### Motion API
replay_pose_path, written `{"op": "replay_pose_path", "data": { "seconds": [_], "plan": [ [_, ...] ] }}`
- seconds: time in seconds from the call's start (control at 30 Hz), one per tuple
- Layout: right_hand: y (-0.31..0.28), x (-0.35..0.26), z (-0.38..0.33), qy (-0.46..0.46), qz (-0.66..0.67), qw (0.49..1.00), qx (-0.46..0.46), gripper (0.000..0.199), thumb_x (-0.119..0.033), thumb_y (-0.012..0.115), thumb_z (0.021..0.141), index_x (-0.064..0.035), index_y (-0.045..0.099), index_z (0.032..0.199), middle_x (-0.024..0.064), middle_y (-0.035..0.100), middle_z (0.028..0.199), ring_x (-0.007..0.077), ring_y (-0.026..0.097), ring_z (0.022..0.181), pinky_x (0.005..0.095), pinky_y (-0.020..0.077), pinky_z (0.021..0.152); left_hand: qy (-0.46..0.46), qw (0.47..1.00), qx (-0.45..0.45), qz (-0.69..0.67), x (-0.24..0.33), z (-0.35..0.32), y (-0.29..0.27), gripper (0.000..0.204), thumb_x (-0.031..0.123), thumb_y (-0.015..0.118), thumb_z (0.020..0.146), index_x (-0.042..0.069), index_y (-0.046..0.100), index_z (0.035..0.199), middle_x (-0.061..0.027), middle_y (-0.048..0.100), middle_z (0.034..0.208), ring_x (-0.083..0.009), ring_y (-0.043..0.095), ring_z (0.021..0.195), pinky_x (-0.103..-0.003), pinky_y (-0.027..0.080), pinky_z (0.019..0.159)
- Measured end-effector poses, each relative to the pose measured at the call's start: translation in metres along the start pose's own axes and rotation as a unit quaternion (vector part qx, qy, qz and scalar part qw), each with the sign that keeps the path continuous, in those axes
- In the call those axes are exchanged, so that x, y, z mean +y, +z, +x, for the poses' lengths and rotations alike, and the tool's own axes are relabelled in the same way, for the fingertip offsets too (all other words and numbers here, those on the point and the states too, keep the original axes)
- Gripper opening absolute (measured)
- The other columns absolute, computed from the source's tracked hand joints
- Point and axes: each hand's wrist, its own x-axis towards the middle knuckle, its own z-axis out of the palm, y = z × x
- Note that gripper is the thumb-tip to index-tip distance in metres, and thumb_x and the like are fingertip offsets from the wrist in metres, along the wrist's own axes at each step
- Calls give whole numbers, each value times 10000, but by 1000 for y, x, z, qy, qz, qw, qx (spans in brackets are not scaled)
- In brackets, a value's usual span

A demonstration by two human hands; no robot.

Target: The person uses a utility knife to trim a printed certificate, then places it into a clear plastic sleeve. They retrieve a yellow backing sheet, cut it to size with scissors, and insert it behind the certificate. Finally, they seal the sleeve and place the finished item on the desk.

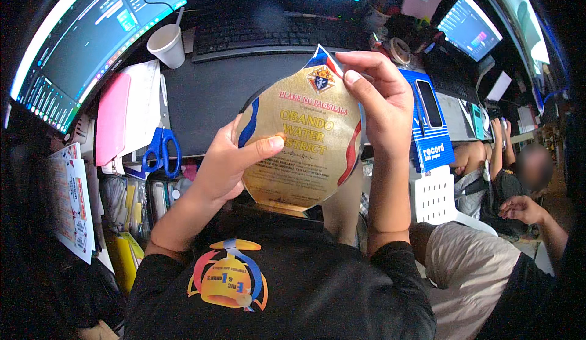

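A gold award plaque point(305, 166) with a pointed top, printed lettering, an emblem and red and blue ribbon bands is raised in front of my chest. My left hand point(229, 166) grips its left edge, the thumb lying across the printed front and the other fingers hidden behind. At the top right, my right hand point(384, 99) pinches the edge near the pointed tip between thumb and index finger. Beneath the plaque is the dark desk surface point(210, 96), in front of a black keyboard point(238, 35).
Blue scissors point(162, 152), a pink folder point(113, 117) and a white cup point(166, 46) are at the left. A phone point(429, 103) rests on a blue record book point(434, 138) at the right. Two other people sit on the right, near a white plastic chair point(434, 196).
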Motion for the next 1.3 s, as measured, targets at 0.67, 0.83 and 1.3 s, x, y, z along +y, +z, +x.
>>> {"op": "replay_pose_path", "data": {
  "seconds": [0.67,0.83,1.3],
  "plan": [
    [-46,-14,-26,100,18,995,-21,136,-73,597,868,-14,652,978,37,654,883,46,553,675,178,424,551,-75,997,-30,-5,-23,-17,25,575,96,716,787,8,445,1286,-116,581,1204,-214,559,1114,-381,418,988],
    [-41,-17,-25,80,0,996,-41,153,-75,576,887,-10,633,1014,20,646,880,34,542,710,175,418,593,-70,997,-37,14,-22,-20,27,435,73,684,833,-8,508,1223,-84,614,1148,-151,574,1068,-317,433,953],
    [-29,-28,-25,16,-141,988,-68,224,-20,565,864,-18,631,1078,21,586,902,76,550,821,219,454,698,-78,992,-48,86,-17,-26,27,556,93,676,809,-8,440,1303,-123,578,1217,-208,558,1120,-378,412,994]
  ]
}}
